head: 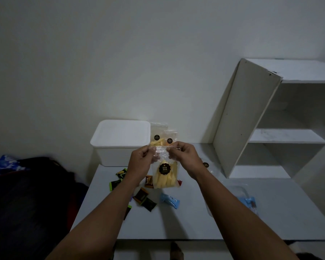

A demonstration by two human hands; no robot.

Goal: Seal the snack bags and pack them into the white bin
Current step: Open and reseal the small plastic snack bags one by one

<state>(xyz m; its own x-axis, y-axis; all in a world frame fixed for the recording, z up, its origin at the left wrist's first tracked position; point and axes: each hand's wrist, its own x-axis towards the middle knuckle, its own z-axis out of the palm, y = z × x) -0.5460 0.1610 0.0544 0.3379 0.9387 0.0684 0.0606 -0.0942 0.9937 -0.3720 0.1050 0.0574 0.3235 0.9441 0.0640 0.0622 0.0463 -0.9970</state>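
Both hands pinch the top edge of a clear snack bag (164, 176) of yellow sticks, held upright above the desk (195, 218) — left hand (142, 157) at the left corner, right hand (183, 154) at the right. Behind stand two more bags (162, 136) beside the lidded white bin (120, 141) — small wrapped sweets (144, 200) lie scattered below
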